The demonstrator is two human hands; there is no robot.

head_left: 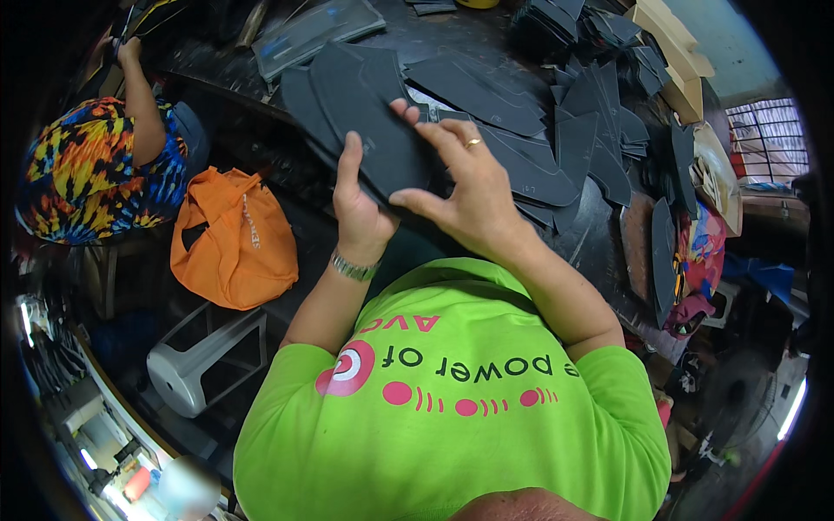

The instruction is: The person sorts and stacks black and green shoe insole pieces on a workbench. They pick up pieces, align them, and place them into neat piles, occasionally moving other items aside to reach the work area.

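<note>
A stack of curved, flat black cut pieces [369,122] is tilted up in front of my chest, its faces marked with thin pale lines. From below, my left hand [363,224] grips the lower left part, thumb on the near face and fingers hidden behind. At the right edge my right hand [473,187] closes around the stack, its thumb along the lower edge and its fingertips partly behind the pieces. Just beyond, more black cut pieces [486,95] lie overlapping on the dark table [221,69].
A clear plastic case [317,36] lies at the back. Piled black pieces [599,130] and a cardboard box [673,56] occupy the right side. To my left are an orange bag [234,239], a grey plastic stool [187,369] and another person in a patterned shirt [91,169].
</note>
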